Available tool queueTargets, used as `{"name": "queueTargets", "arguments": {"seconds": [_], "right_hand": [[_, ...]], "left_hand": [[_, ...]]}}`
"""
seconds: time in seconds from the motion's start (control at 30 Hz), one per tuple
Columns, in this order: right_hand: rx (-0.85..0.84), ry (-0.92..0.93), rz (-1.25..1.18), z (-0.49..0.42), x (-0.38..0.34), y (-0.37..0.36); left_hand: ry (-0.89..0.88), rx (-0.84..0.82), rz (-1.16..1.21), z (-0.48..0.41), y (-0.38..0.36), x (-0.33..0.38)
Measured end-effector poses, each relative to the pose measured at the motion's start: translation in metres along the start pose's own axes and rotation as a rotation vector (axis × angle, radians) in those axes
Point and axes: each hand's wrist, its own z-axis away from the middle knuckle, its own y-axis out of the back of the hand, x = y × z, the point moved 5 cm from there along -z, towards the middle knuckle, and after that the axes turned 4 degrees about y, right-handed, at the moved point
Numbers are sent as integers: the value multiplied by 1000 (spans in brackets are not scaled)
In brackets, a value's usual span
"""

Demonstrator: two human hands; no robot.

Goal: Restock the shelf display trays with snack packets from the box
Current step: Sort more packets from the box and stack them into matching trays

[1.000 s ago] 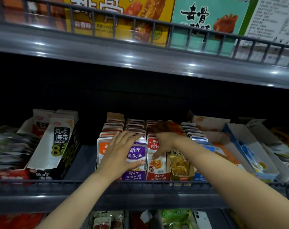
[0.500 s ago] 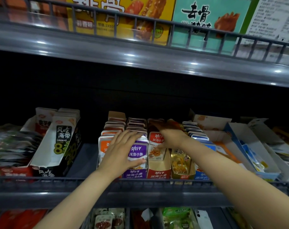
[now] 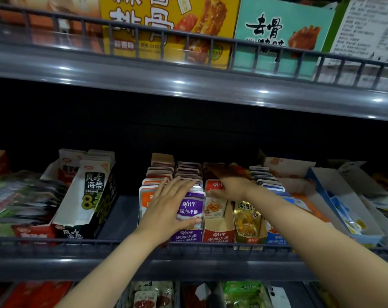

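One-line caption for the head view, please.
Left hand lies flat on the purple packets while the right hand reaches over the red packets in the neighbouring tray.

I get a dim feed; the back of the lower shelf (image 3: 122, 210) falls into black; white glare spots dot the upper shelf (image 3: 144, 76) along its front edge; the right hand (image 3: 230, 185) smears in shadow; rails (image 3: 188, 38) bow near the picture's corners.
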Motion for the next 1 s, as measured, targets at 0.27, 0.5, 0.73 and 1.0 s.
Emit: {"name": "queueTargets", "arguments": {"seconds": [0.27,0.5,0.73,1.0], "right_hand": [[51,42,1,1,2,3],[164,114,12,11,0,11],[10,24,-31,11,-3,6],[151,86,-110,17,-41,29]], "left_hand": [[3,0,4,3,-1,-7],[14,29,-5,5,3,-10],[46,22,-4,8,-1,-15],[177,120,189,33,24,-53]]}}
